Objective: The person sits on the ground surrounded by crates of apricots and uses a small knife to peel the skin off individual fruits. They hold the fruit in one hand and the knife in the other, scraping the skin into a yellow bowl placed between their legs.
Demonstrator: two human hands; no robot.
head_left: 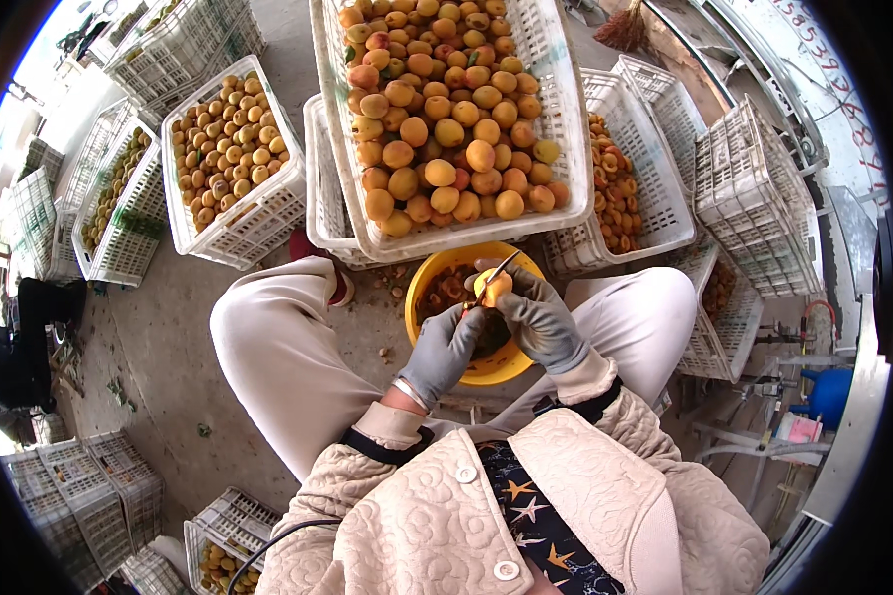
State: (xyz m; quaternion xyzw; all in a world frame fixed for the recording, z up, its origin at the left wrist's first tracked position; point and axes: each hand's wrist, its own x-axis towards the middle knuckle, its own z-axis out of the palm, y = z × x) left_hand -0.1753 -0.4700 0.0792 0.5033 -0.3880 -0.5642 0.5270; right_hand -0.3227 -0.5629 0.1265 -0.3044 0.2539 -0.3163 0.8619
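Holding an orange fruit (499, 288), the right hand (544, 322) bends its fingers round it, over the yellow tub (514, 367), closer to the far edge than the near one. The left hand (443, 352) is closed round a thin knife (507, 263). The fruit is ahead and to the right of the left hand. The knife slants across it, pointing far and right. Red writing shows on a white panel (843, 129) at far right.

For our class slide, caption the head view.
The left hand and right hand, gloved, hold a knife against an apricot above a yellow basin.
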